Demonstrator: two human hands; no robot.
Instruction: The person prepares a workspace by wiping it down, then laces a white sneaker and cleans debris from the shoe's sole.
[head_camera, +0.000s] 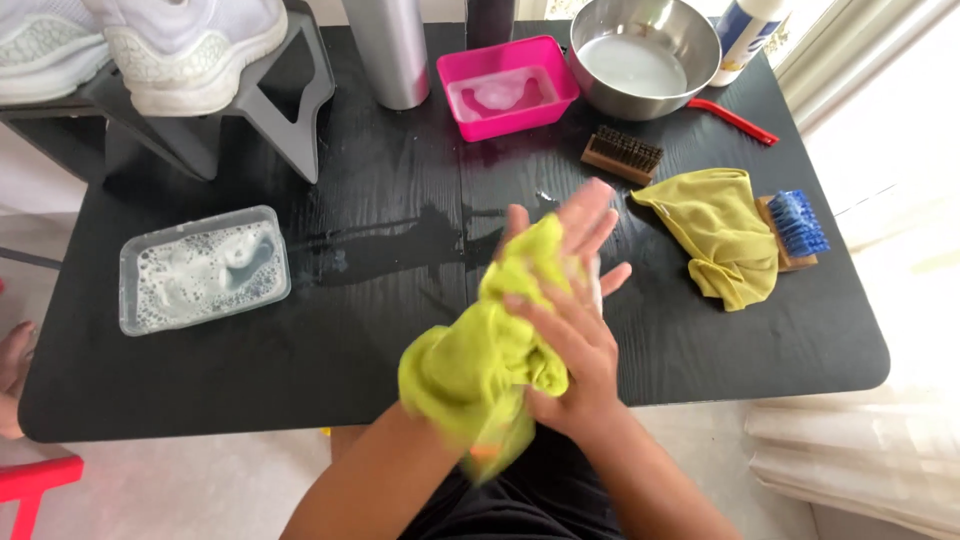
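My left hand (588, 228) is raised over the black table (300, 370), its palm up and fingers spread. A yellow-green cloth (478, 362) is draped around its wrist and palm. My right hand (572, 352) is closed on that cloth and presses it against the left hand. The cloth's loose end hangs below the table's front edge, slightly blurred.
A clear tub of soapy water (205, 270) sits at the left. At the back are a pink tub (507, 85), a steel bowl (645, 55) and a metal bottle (390, 50). A wooden brush (622, 155), second yellow cloth (725, 235) and blue brush (795, 225) lie right. White sneakers (150, 50) rest on a grey stand.
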